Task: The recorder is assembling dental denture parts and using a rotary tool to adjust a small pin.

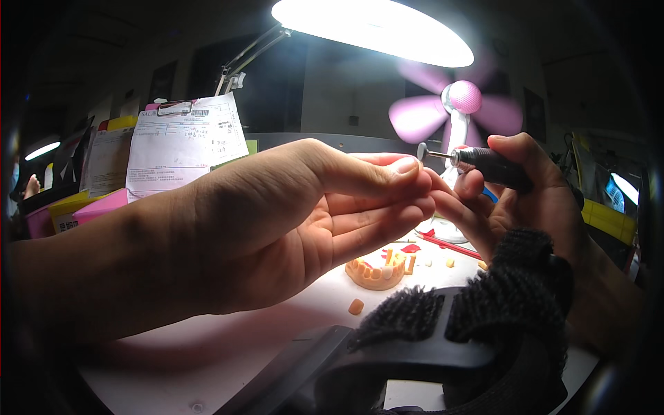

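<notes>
Thumb and fingers of my left hand point(311, 214) are pinched together; whatever they grip is hidden or too small to name. My right hand point(546, 197) is closed around a dark rotary handpiece point(494, 168). A thin metal shank with a small pale grinding wheel point(422, 151) sticks out of its tip toward the left. The wheel stands right by my left thumb tip, and fingers of both hands meet just below it. Beneath my hands a tan dental model point(377, 274) rests on the white table point(207, 346). One small tan piece point(356, 306) lies in front of it.
A bright lamp point(373, 28) hangs overhead. Behind the handpiece a pink fan point(465, 97) spins. Clipped papers point(166, 149) stand at left above pink and yellow trays. A red pencil point(446, 243) and small tooth-like bits lie beyond the model. A black fuzzy strap point(408, 318) fills the near foreground.
</notes>
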`<state>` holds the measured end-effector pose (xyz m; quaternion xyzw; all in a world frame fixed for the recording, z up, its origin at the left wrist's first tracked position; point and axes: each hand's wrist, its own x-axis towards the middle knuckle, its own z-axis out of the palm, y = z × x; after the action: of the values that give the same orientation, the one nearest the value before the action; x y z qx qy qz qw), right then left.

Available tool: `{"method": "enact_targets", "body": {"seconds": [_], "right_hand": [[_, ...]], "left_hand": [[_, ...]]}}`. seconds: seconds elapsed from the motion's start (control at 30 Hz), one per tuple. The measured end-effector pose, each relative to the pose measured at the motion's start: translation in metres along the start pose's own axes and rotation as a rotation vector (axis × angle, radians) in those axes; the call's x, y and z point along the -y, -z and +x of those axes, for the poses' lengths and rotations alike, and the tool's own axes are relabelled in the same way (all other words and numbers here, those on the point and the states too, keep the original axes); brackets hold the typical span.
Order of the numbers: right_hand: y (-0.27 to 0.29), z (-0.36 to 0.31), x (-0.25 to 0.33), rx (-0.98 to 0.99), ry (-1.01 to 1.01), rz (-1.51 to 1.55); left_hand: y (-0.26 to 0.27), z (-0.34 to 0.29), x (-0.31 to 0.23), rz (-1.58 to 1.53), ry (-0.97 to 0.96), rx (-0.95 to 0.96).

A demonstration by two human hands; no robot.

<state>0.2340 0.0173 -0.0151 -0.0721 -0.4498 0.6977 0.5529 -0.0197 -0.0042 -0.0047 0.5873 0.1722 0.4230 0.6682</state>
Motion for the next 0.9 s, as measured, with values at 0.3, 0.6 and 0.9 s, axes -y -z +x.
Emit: {"method": "enact_targets", "body": {"seconds": [0.3, 0.6, 0.9], "right_hand": [[0.010, 0.006, 0.001, 0.018, 0.017, -0.018], [-0.005, -0.002, 0.000, -0.019, -0.034, 0.019], [0.002, 0.000, -0.001, -0.138, 0.114, -0.066]], "left_hand": [[0.001, 0.002, 0.000, 0.008, 0.006, 0.023], [-0.001, 0.004, -0.002, 0.020, 0.004, -0.007], [0.001, 0.009, -0.004, -0.022, 0.034, 0.016]]}}
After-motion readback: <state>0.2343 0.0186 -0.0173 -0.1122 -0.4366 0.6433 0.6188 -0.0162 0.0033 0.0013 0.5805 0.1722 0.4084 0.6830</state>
